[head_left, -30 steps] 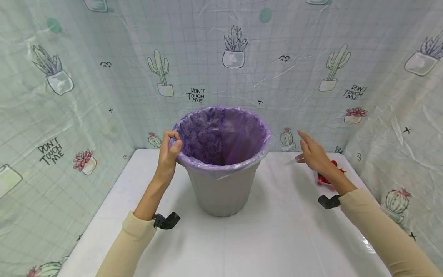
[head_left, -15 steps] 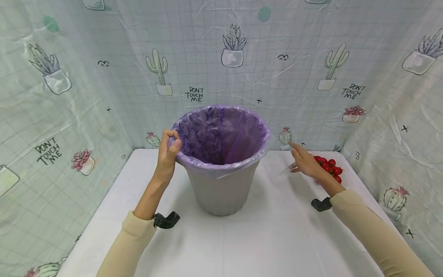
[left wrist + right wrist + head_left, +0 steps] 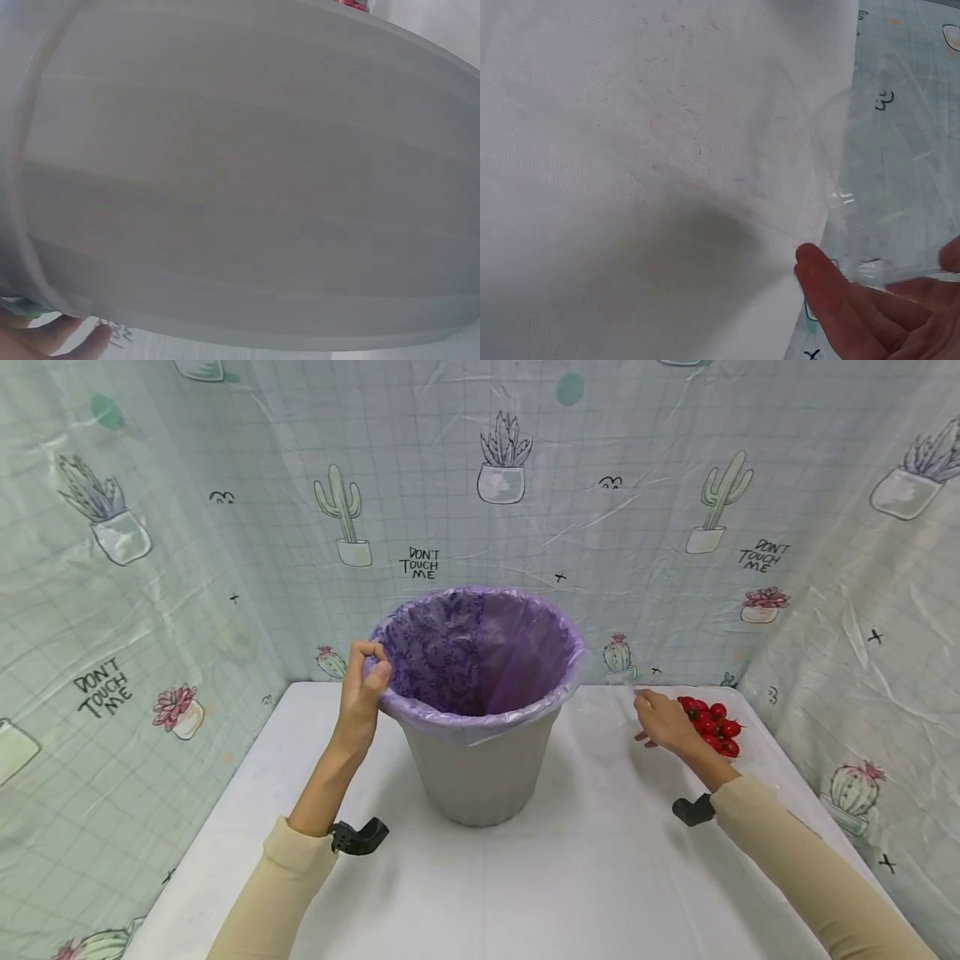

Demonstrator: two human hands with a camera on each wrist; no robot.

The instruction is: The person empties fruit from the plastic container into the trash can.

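Observation:
A light grey trash bin [image 3: 480, 777] stands upright on the white table, lined with a purple patterned trash bag [image 3: 517, 652] folded over its rim. My left hand [image 3: 362, 697] grips the bin's left rim over the bag, thumb toward the inside. In the left wrist view the bin's ribbed wall [image 3: 247, 172] fills most of the picture, with fingertips at the lower left. My right hand [image 3: 663, 718], right of the bin, pinches a clear plastic container [image 3: 889, 187] by its edge. Its full shape is hard to make out. Just beyond that hand lie several red tomatoes [image 3: 708, 727].
The white table [image 3: 600, 877] ends against a cactus-printed sheet [image 3: 525, 543] at the back and both sides. A black wrist camera [image 3: 362, 837] sits on the left wrist and another black camera [image 3: 693, 811] on the right.
My right hand has moved left and slightly down, its fingers now more bent, and more of the tomatoes has come into view. The left hand stays on the bin rim.

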